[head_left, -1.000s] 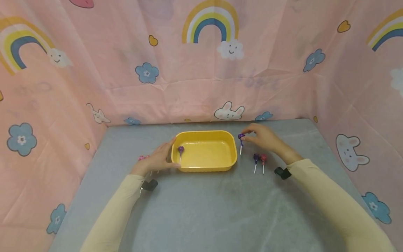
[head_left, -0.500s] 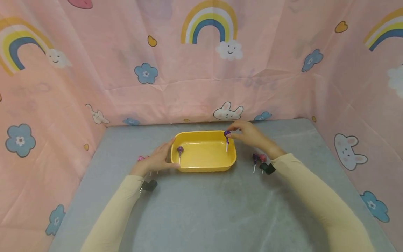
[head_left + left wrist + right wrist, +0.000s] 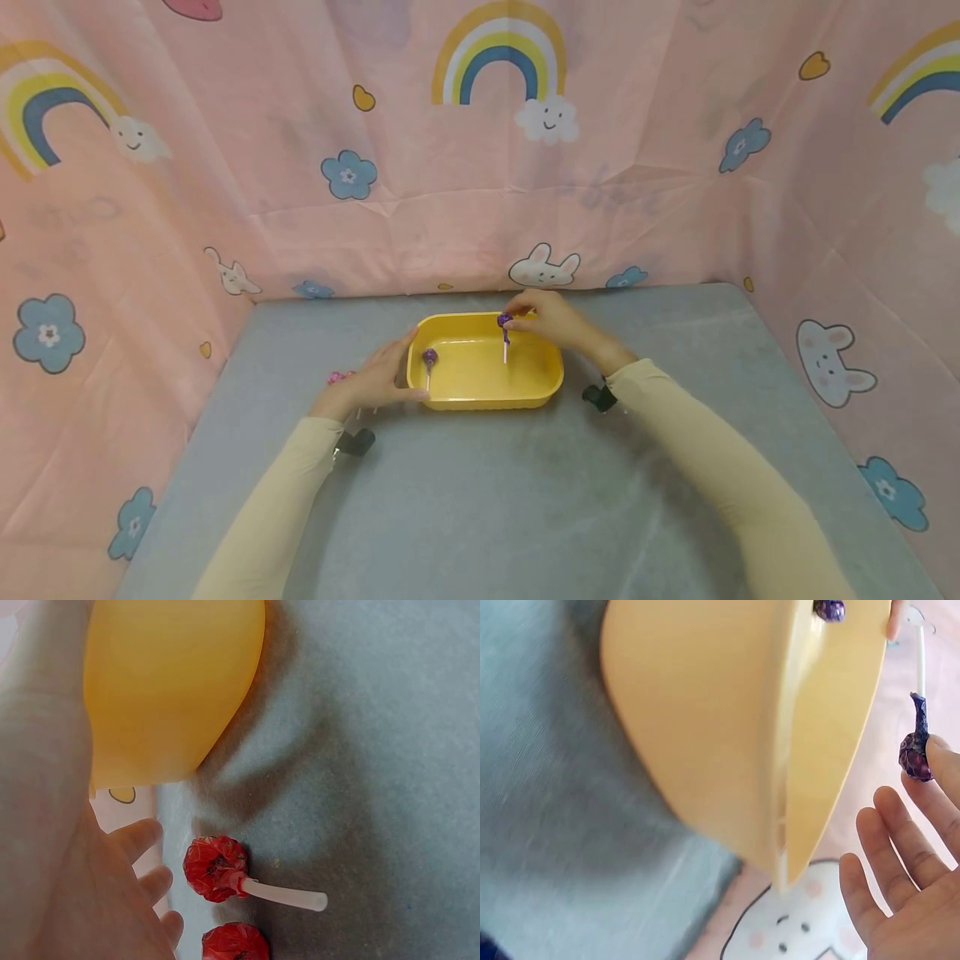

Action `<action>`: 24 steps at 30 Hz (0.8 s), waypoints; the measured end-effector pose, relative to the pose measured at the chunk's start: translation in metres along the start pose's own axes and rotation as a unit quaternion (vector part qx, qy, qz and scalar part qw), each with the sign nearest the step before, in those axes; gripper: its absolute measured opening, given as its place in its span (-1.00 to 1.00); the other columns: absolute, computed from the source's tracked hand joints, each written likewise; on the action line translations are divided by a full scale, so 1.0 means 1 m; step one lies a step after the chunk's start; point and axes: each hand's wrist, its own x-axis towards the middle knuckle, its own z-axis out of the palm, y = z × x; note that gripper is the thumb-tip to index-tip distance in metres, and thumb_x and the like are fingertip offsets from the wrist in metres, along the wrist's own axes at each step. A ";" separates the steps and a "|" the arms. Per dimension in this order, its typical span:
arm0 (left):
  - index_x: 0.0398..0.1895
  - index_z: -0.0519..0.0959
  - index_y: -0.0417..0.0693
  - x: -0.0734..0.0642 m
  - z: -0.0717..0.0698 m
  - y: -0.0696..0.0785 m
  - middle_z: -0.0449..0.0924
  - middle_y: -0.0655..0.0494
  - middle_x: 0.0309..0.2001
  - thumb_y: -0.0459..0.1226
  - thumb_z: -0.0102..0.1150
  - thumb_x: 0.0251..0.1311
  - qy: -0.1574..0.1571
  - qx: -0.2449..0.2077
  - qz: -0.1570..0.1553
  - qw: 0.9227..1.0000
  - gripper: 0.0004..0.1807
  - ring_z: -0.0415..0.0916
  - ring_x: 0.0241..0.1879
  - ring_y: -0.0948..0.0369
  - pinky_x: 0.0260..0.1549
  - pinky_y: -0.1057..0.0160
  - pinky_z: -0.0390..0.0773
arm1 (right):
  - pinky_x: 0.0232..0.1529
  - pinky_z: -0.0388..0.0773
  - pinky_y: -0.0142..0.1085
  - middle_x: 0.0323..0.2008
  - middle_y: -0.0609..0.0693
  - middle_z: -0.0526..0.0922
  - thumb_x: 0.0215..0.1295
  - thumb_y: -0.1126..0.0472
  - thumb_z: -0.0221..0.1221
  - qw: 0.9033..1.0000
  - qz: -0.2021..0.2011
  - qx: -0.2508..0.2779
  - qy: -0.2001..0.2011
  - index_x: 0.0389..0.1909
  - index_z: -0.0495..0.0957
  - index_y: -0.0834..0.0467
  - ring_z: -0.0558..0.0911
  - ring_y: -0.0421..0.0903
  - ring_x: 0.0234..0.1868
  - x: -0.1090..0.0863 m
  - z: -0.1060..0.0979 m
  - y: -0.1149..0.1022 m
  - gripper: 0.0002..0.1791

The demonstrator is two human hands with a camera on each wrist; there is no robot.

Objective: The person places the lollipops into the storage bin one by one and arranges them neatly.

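A yellow plastic basin (image 3: 491, 402) stands on the grey tabletop. Along its left end rests my left hand (image 3: 372, 383), fingers extended toward the far corner and thumb at the near corner. My right hand (image 3: 558, 323) pinches a purple-wrapped lollipop (image 3: 505, 320) by its head, between thumb and forefinger, with the white stick hanging down over the basin's far half. In the right wrist view the pinched lollipop (image 3: 916, 754) is apart from the basin wall, and the other fingers are spread. Another purple lollipop (image 3: 429, 357) lies inside the basin at its left.
Red-wrapped lollipops (image 3: 216, 868) lie on the table beside the left hand, partly hidden by it in the head view. A dark purple wrapper (image 3: 489, 946) shows at the corner of the right wrist view. A pink patterned cloth (image 3: 450, 225) hangs behind the table.
From beyond the basin's right end, my right hand has moved left with the pinched lollipop, over the basin. Its forearm now covers the lollipops on the right. My left hand stays in place.
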 end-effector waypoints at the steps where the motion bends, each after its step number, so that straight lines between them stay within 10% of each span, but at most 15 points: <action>1: 0.61 -0.37 0.24 0.000 0.000 0.000 -0.12 -0.16 0.60 0.23 0.35 0.04 0.000 0.000 0.000 1.000 0.29 -0.21 0.58 -0.19 0.50 -0.31 -0.09 | 0.23 0.53 0.00 -0.07 0.00 0.72 0.34 0.08 0.26 1.000 0.001 0.003 -0.004 -0.05 0.67 0.09 0.61 0.02 0.03 0.003 0.003 -0.001 -0.75; 24: 0.60 -0.40 0.29 0.003 0.003 -0.002 -0.14 -0.12 0.61 0.19 0.36 0.05 0.002 -0.008 -0.008 1.000 0.29 -0.16 0.58 -0.17 0.47 -0.33 0.02 | 0.16 0.60 -0.20 -0.08 -0.03 0.74 0.34 0.07 0.26 0.999 -0.005 0.035 -0.029 -0.03 0.66 0.08 0.64 -0.10 -0.02 0.035 0.043 -0.040 -0.74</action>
